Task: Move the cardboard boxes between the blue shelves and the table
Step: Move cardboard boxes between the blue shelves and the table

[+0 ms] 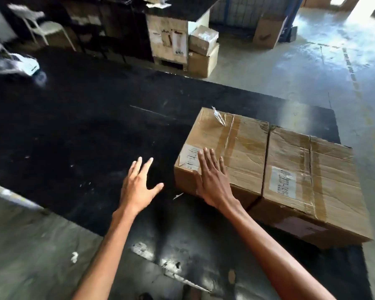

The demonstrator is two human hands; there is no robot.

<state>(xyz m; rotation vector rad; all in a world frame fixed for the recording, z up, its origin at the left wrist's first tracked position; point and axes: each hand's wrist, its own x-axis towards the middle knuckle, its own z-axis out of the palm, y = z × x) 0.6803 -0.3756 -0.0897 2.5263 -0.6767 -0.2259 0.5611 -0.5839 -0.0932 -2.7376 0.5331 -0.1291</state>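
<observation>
Two taped cardboard boxes lie side by side on the black table (78, 131), near its right end. The left box (232, 148) has a white label at its near left corner; the right box (316, 182) touches it and carries its own label. My right hand (212, 178) lies flat with straight fingers on the near left corner of the left box. My left hand (138, 185) hovers open above the table, just left of that box, touching nothing.
More cardboard boxes (201, 50) are stacked on the floor beyond the table. A white plastic chair (41, 24) stands at the back left. A blue shelf post (290, 20) and a box (268, 31) are at the back right. Bare concrete floor (312, 68) lies to the right.
</observation>
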